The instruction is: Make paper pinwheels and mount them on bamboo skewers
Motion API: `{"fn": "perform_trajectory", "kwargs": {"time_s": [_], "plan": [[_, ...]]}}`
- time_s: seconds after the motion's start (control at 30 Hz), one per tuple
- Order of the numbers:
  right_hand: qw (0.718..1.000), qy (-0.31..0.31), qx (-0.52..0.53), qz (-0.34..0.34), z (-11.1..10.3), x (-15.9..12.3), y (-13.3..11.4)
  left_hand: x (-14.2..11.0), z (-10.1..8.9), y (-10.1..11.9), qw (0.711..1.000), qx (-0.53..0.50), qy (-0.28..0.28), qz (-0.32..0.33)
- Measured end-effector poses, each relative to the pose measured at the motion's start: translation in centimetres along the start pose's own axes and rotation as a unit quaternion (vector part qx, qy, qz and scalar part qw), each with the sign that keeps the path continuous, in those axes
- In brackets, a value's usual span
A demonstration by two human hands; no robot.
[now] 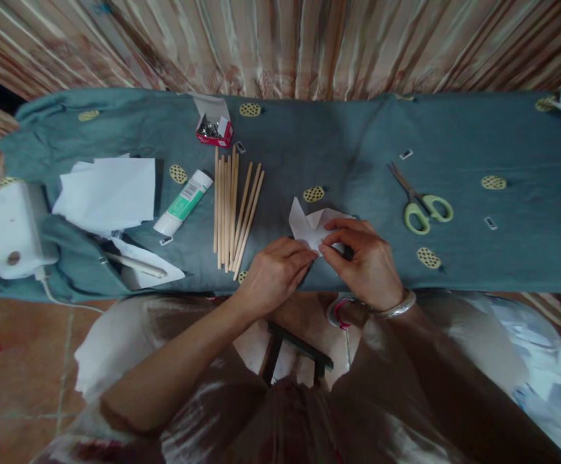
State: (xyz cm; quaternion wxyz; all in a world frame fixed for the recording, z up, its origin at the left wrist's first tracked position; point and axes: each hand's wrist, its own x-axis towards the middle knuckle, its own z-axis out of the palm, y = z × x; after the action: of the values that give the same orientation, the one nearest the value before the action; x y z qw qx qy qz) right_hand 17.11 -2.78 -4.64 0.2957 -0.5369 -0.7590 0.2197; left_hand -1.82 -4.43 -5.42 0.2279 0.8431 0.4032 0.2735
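White paper piece point(305, 227) with pointed, folded flaps, pinched by fingertips of left hand point(280, 270) and right hand point(365, 261), near edge partly hidden behind fingers, fold details blurred.

On the teal cloth point(527, 135), a corded white device point(15, 225) is sitting at the left end, a glue stick point(184, 203) is lying left of wooden sticks point(227, 212), an open red box point(213, 135) is standing beyond them, and green-handled scissors point(418, 200) are resting on the right, before a pleated curtain point(280, 45).
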Motion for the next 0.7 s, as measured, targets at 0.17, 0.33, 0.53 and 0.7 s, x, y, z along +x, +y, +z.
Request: {"fn": "perform_trajectory", "kwargs": {"time_s": [0.17,0.33,0.53,0.7], "plan": [[1.0,0.005,-0.009,0.005,0.07,-0.03,-0.1,0.05,-0.01,0.01,1.0,0.001,-0.003,-0.01],[1.0,0.009,-0.008,0.01,0.15,-0.05,-0.11,0.11,0.0,0.09,1.0,0.003,-0.01,-0.02],[1.0,0.01,-0.011,0.0,0.17,-0.07,-0.09,0.14,0.07,0.05,1.0,0.006,0.007,-0.009],[1.0,0.011,-0.013,-0.001,0.25,-0.1,-0.11,0.09,0.12,0.11,1.0,0.013,0.017,-0.008]]}}
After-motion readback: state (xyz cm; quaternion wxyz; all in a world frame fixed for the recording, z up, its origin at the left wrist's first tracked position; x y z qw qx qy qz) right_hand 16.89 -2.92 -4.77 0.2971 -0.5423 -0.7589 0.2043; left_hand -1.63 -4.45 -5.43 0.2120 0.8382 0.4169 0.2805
